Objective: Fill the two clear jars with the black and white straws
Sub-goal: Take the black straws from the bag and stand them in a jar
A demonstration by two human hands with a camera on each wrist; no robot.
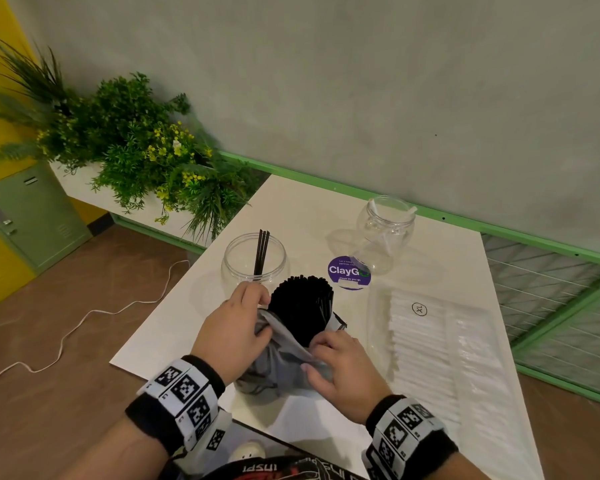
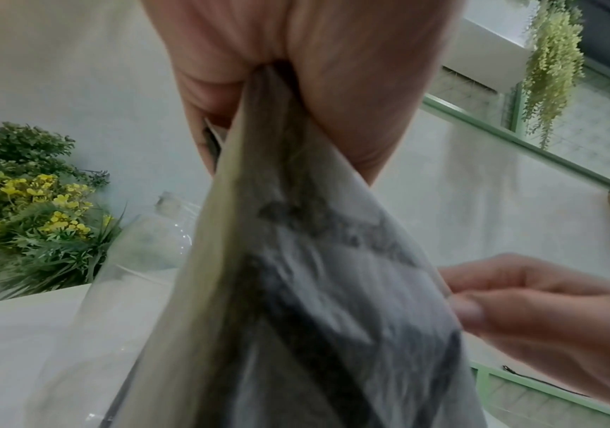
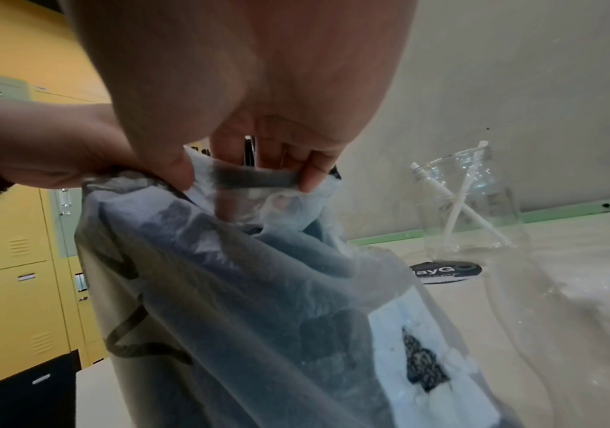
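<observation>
Barely started: just 3 black straws (image 1: pixel 261 251) in left jar (image 1: pixel 255 259), 2 white straws (image 1: pixel 388 233) in right jar (image 1: pixel 386 230), both hands (image 1: pixel 234 327) (image 1: pixel 343 368) pinching open the bag (image 1: pixel 284 358) of black straws on the counter (image 1: pixel 309 209), white pack (image 1: pixel 430 348) untouched.

The two jars (image 1: pixel 254 259) (image 1: pixel 386 220) look like clear, glossy plastic, and the bag (image 1: pixel 284 355) around the matt black straws (image 1: pixel 302 306) is thin, crinkled, translucent film. The desk (image 1: pixel 194 313) is smooth, matt white; the wall (image 1: pixel 361 81) looks like rough grey plaster.
</observation>
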